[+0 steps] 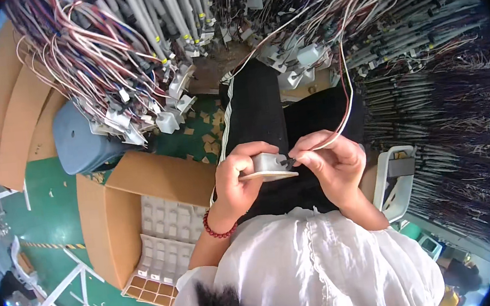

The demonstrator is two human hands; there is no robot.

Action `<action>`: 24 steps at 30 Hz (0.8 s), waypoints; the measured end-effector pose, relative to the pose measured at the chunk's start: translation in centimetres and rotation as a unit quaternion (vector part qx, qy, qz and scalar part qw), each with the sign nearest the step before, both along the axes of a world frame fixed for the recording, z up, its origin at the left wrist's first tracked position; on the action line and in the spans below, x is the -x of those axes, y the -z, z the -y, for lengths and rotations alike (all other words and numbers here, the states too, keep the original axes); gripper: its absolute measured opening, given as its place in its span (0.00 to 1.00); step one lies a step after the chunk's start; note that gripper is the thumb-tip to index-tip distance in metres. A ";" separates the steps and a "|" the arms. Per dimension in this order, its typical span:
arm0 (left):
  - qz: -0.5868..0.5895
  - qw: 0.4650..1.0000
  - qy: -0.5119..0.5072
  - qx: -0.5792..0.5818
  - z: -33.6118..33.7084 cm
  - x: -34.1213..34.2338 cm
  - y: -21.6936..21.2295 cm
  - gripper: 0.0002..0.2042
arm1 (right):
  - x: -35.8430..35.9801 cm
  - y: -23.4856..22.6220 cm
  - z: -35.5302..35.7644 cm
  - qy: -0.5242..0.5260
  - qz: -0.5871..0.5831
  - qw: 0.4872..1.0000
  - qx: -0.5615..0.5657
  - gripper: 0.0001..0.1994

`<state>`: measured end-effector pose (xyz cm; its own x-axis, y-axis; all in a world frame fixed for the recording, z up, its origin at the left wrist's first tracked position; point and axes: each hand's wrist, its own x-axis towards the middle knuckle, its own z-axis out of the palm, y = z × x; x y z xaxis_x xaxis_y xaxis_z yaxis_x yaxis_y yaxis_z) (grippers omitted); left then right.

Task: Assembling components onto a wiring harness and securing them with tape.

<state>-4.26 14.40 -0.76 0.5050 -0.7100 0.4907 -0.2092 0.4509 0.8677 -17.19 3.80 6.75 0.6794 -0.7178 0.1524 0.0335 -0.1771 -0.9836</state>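
Observation:
My left hand [236,175] is closed around a small white plastic housing [269,162] with a flat flange along its lower side. Between thumb and fingertips, my right hand [337,166] pinches a thin wire lead with a small dark end [288,162], right at the side of the housing. Whether that end sits inside the housing or only touches it, I cannot tell. White and dark red wires [346,85] run up from the right hand to the hanging bundle above. Both hands are over my lap, in front of my black trousers [255,110].
At left stands an open cardboard box [99,228] with white parts in divided trays. Behind it is a blue-grey stool [79,137]. Wire harnesses [85,56] with white housings hang ahead; more cables [431,109] line the right, near a white chair frame [387,183]. Cardboard scraps [210,138] litter the green floor.

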 end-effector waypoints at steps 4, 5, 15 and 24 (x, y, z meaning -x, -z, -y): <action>0.065 0.997 -0.007 -0.031 0.8 1.1 -0.1 0.13 | 1.1 0.2 1.2 0.010 0.003 1.000 -0.016 0.04; 0.060 0.998 0.014 -0.029 1.0 1.4 -0.2 0.13 | 1.3 0.3 1.5 0.013 0.006 1.000 -0.020 0.04; -0.009 0.995 0.067 -0.076 2.3 2.9 -1.4 0.12 | 3.2 0.3 3.7 -0.001 0.056 0.994 0.090 0.07; 0.005 0.993 0.072 -0.093 3.2 3.3 -1.5 0.12 | 4.1 1.1 4.7 -0.034 0.121 0.957 0.262 0.12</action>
<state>-7.55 11.25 0.76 0.3881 -0.8528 0.3495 -0.1633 0.3096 0.9367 -21.33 -0.88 5.70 0.6216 -0.4544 0.6380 0.2785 -0.6331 -0.7222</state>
